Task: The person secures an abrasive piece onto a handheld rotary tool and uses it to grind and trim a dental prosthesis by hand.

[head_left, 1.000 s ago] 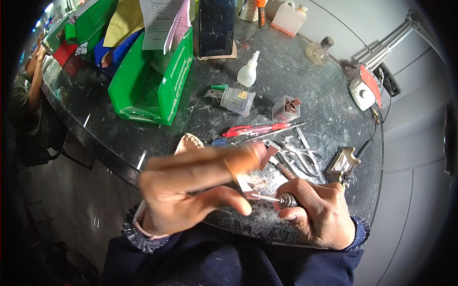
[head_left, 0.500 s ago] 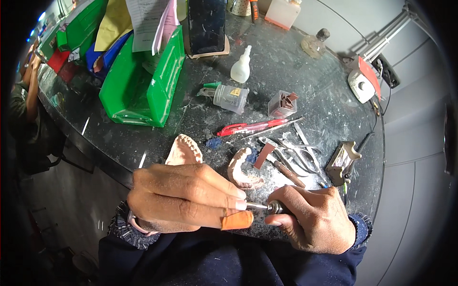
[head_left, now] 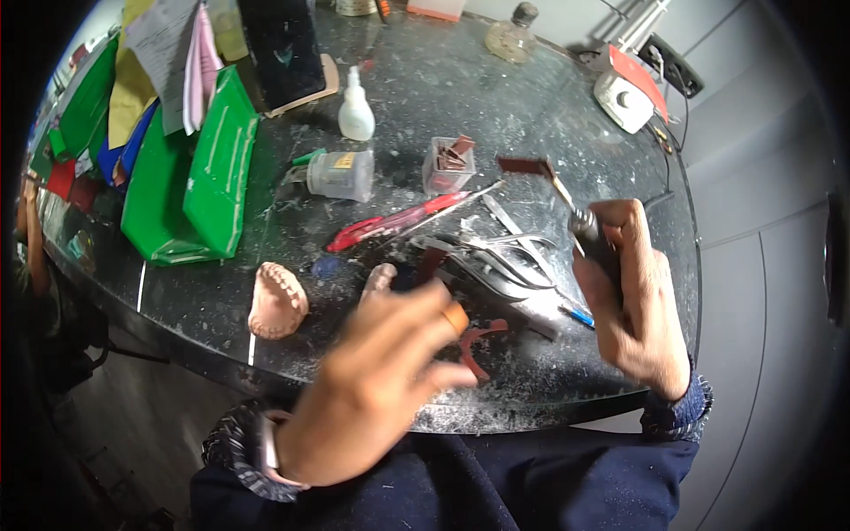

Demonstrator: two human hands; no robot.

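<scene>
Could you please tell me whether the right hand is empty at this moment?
No, the right hand grips a handpiece with a brown strip at its tip.

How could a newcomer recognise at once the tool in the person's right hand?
Start from the dark table and go to its right side, where the right hand is. This hand grips a tool with a ribbed metal collar and a thin shaft. Unlike the silver pliers lying nearby, it carries a flat reddish-brown strip at its tip.
</scene>
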